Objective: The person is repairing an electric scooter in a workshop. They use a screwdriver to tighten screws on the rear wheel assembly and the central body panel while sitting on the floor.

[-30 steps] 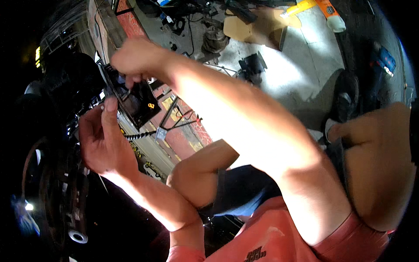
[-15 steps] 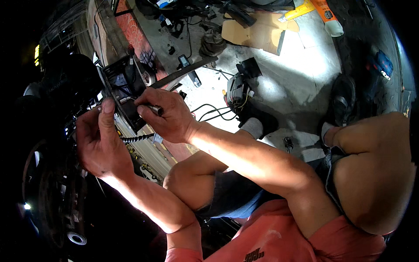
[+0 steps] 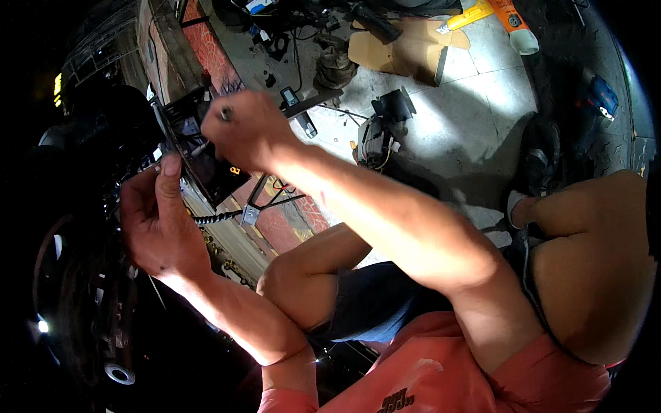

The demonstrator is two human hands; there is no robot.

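Observation:
My left hand point(image 3: 169, 227) is at the edge of a dark vehicle part, its thumb and fingers pinched together. A small pale bit shows at the thumb tip, too small to name. Above and to the right of it, my right hand point(image 3: 251, 134) is closed in a fist around a short metal tool point(image 3: 227, 112), of which only the round end shows. A black frame-like housing point(image 3: 224, 182) with wiring inside sits just below and left of my right fist. Motion blurs the right hand slightly.
Beyond lie a piece of cardboard point(image 3: 396, 51), a yellow cutter point(image 3: 471, 15), an orange bottle point(image 3: 513, 20) and a wired component point(image 3: 375, 141). A small handheld device point(image 3: 289, 96) lies near the right hand. At lower left is a round pipe end point(image 3: 120, 374).
My right hand has moved up and turned with the metal tool in it, uncovering more of the black housing. The left hand stays in place.

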